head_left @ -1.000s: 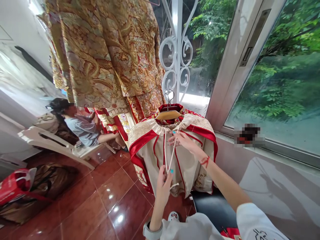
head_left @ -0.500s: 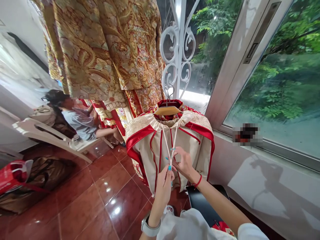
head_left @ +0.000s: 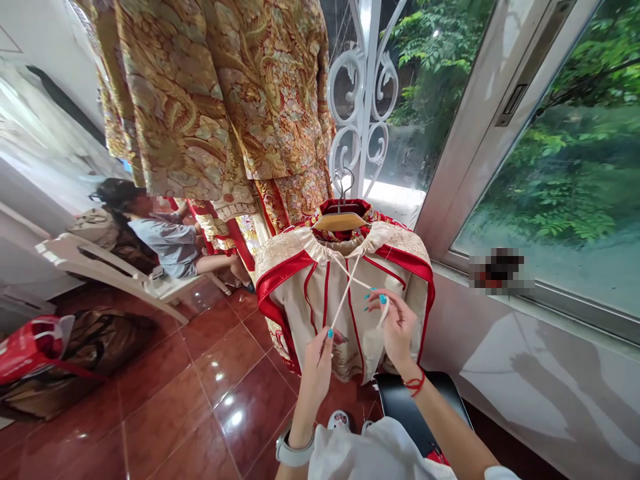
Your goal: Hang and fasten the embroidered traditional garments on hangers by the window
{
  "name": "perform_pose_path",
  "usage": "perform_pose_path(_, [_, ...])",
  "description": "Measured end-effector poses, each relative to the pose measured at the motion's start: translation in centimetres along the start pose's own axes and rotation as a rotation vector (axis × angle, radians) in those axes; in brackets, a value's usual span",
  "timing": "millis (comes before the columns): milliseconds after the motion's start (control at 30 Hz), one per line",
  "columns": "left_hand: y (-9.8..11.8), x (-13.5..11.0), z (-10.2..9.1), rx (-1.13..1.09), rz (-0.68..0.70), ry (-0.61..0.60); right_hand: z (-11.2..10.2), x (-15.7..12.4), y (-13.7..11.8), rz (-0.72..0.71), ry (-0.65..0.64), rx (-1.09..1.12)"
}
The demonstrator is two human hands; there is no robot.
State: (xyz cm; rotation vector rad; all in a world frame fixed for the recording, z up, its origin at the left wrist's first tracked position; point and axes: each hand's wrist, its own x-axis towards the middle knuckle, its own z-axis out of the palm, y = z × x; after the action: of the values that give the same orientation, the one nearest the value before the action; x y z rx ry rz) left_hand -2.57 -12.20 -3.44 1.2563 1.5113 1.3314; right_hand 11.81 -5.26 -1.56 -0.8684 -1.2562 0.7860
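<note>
A cream and red embroidered garment (head_left: 310,293) hangs in front of me on a wooden hanger (head_left: 338,221) hooked to a white scrolled window grille (head_left: 364,100). Two white drawstring cords (head_left: 350,283) cross below its gathered neck. My left hand (head_left: 317,363) pinches the end of one cord, low and to the left. My right hand (head_left: 396,325) pinches the other cord, pulled out to the right. Both hands have teal nails. A red thread bracelet circles my right wrist and a white watch my left.
A long gold brocade robe (head_left: 215,100) hangs above left. Another person (head_left: 160,233) sits on a white plastic chair (head_left: 105,273) at left. A red bag (head_left: 35,347) lies on the red tiled floor (head_left: 200,400). A black stool (head_left: 425,407) stands below the garment; the window (head_left: 550,167) fills the right.
My hands have moved apart: the right hand drew its cord out to the right, the left stayed low. The two cords now cross below the neck.
</note>
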Motion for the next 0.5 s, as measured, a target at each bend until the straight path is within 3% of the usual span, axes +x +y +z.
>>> perform_pose_path(200, [-1.0,0.9,0.5,0.091,0.009,0.006,-2.9,0.0,-2.5,-0.004,-0.020,0.110])
perform_pose_path(333, [-0.8,1.3,0.7,0.134,0.039,-0.071,-2.3,2.8,-3.3,-0.152,-0.051,-0.002])
perform_pose_path(400, [-0.7,1.1,0.9,0.153,0.035,-0.096,-0.9,5.4,-3.6,-0.256,-0.162,-0.150])
perform_pose_path(500, [-0.7,0.4,1.0,0.148,0.015,-0.129,1.1,9.3,-3.5,-0.381,-0.451,-0.497])
